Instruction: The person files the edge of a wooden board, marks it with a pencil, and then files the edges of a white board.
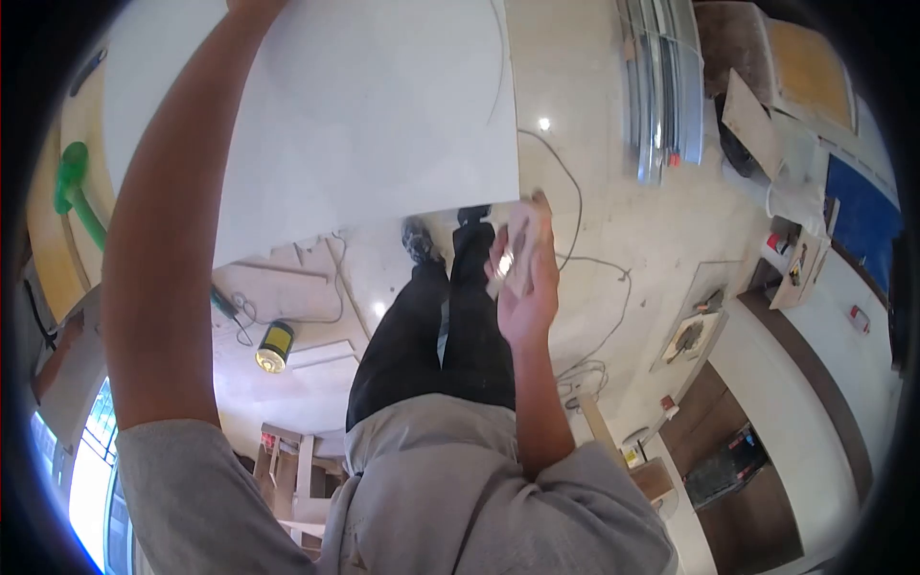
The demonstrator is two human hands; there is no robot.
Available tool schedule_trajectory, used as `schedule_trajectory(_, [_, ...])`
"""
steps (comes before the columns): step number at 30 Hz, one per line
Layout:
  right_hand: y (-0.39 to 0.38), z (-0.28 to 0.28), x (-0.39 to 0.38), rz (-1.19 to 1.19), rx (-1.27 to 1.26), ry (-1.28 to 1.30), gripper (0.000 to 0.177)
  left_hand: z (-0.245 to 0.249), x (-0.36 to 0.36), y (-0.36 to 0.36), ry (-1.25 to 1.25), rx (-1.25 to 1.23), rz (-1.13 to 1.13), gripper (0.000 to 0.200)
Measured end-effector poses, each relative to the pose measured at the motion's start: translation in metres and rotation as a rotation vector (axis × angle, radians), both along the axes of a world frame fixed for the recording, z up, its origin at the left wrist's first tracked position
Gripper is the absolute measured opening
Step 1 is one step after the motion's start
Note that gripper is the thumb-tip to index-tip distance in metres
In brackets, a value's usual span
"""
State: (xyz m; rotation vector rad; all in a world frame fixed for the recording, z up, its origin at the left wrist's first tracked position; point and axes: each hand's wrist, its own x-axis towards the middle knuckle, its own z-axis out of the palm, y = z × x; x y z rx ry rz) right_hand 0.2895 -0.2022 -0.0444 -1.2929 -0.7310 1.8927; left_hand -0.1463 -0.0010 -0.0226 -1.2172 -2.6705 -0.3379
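A large white panel spreads across the upper part of the view, its near edge above my legs. My left arm reaches over the panel's left side. Only the base of my left hand shows at the top edge, and its fingers are cut off. My right hand is just off the panel's lower right corner, closed around a small, flat, pale piece with a bright shiny spot. Motion blur hides what kind of thing it is.
A yellow-and-black can stands on the floor at left, near pale boards. Cables trail over the floor at right. Wrapped metal profiles lie at upper right. A green tool is at far left.
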Motion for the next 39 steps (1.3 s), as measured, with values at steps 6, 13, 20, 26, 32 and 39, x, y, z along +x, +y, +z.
schedule_trajectory(6, [0.091, 0.038, -0.038, 0.079, 0.134, -0.166, 0.070, 0.005, 0.007, 0.002, -0.012, -0.022, 0.019, 0.058])
schedule_trajectory(13, [0.130, 0.040, -0.073, 0.249, 0.235, -0.180, 0.069, 0.006, 0.007, 0.001, 0.002, -0.038, 0.025, 0.057])
schedule_trajectory(20, [0.160, 0.040, -0.102, 0.416, 0.350, -0.340, 0.080, 0.008, 0.012, 0.002, -0.042, 0.016, 0.032, 0.057])
schedule_trajectory(26, [0.173, 0.037, -0.118, 0.467, 0.415, -0.394, 0.080, 0.017, 0.020, -0.004, -0.108, 0.048, 0.013, 0.057])
schedule_trajectory(32, [0.164, 0.043, -0.115, 0.478, 0.427, -0.420, 0.079, 0.011, 0.020, -0.002, -0.097, 0.053, 0.025, 0.059])
schedule_trajectory(39, [0.175, 0.038, -0.122, 0.496, 0.449, -0.445, 0.077, 0.006, 0.015, 0.000, -0.083, 0.047, 0.013, 0.060])
